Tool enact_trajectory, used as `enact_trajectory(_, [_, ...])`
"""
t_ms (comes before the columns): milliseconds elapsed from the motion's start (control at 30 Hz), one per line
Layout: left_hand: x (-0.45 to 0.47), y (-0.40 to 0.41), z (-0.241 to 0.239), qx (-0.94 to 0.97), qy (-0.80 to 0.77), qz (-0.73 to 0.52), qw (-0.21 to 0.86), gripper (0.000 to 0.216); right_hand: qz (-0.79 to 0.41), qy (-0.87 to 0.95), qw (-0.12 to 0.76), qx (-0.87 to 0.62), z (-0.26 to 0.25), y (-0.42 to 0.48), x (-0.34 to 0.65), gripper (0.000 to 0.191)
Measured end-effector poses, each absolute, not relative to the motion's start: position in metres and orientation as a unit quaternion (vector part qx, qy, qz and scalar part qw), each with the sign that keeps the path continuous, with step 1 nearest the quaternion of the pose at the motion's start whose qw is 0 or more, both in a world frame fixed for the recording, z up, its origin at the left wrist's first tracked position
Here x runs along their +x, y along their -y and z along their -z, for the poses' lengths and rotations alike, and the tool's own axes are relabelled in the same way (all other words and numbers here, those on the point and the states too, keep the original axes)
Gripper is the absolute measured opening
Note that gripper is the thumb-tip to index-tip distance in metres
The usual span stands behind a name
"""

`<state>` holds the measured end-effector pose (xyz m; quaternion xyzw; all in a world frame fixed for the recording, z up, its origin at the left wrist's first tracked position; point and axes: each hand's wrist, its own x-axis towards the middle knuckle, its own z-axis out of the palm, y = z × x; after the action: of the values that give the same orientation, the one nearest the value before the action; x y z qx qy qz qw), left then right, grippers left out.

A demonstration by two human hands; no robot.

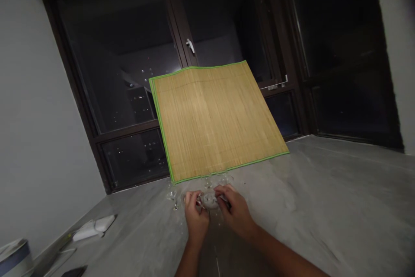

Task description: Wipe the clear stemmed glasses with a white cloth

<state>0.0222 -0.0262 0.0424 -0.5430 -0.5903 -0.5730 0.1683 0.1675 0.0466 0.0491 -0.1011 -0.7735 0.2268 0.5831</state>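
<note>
The left hand (pixel 196 215) and right hand (pixel 236 210) are grasping a clear glass piece (pixel 210 200) from opposite sides with curled fingers, probably steadying it, on the grey marbled countertop (pixel 311 212). Small clear glasses (pixel 171 195) are sitting left and farther back. A green-edged mat (pixel 214 121) is leaning, apparently for support, against the dark window (pixel 113 65). A tin (pixel 14 262) is standing near left.

Bare-armed and ungloved

Below the bamboo mat (pixel 217 117) there's a left hand (pixel 196 213) and a right hand (pixel 235 208), both bare, on bare forearms (pixel 275 244). Wrists (pixel 249 226) are narrow, and the forearms get thicker farther from the mat. Fingers (pixel 221 189) look kinda slim, but it's pretty blurry there.
</note>
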Motion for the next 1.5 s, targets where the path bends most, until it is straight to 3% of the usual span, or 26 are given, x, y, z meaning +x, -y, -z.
enact_trajectory(100, [0.018,0.024,-0.040,-0.521,0.596,0.592,0.154,0.035,-0.228,0.805,0.543,-0.074,-0.053,-0.044,0.172,0.034])
enact_trajectory(233, [0.016,0.024,-0.040,-0.503,0.595,0.610,0.145,0.036,-0.216,0.847,0.480,-0.066,-0.057,-0.041,0.177,0.074])
enact_trajectory(300, [0.017,0.026,-0.041,-0.507,0.593,0.608,0.146,0.038,-0.202,0.872,0.440,-0.076,-0.058,-0.041,0.179,0.085])
enact_trajectory(467, [0.020,0.030,-0.043,-0.539,0.574,0.601,0.132,0.038,-0.196,0.902,0.379,-0.069,-0.054,-0.045,0.181,0.089])
enact_trajectory(700, [0.004,0.023,-0.036,-0.505,0.527,0.684,0.015,0.019,-0.377,0.850,0.368,-0.017,-0.057,-0.039,0.180,0.084])
enact_trajectory(1000, [0.011,0.005,-0.038,-0.384,0.512,0.735,-0.224,0.020,-0.487,0.762,0.425,-0.026,-0.071,-0.035,0.182,0.065])
enact_trajectory(1167, [0.016,-0.003,-0.031,-0.311,0.505,0.724,-0.353,0.025,-0.436,0.755,0.487,-0.054,-0.079,-0.035,0.185,0.062])
enact_trajectory(1267, [0.018,-0.004,-0.025,-0.277,0.500,0.720,-0.394,0.021,-0.391,0.706,0.584,-0.090,-0.080,-0.047,0.190,0.068])
enact_trajectory(1400, [0.023,-0.006,-0.016,-0.265,0.500,0.703,-0.430,0.031,-0.318,0.601,0.706,-0.196,-0.077,-0.073,0.196,0.070])
enact_trajectory(1500, [0.028,-0.010,-0.011,-0.264,0.513,0.690,-0.436,0.040,-0.270,0.600,0.703,-0.270,-0.069,-0.093,0.198,0.069])
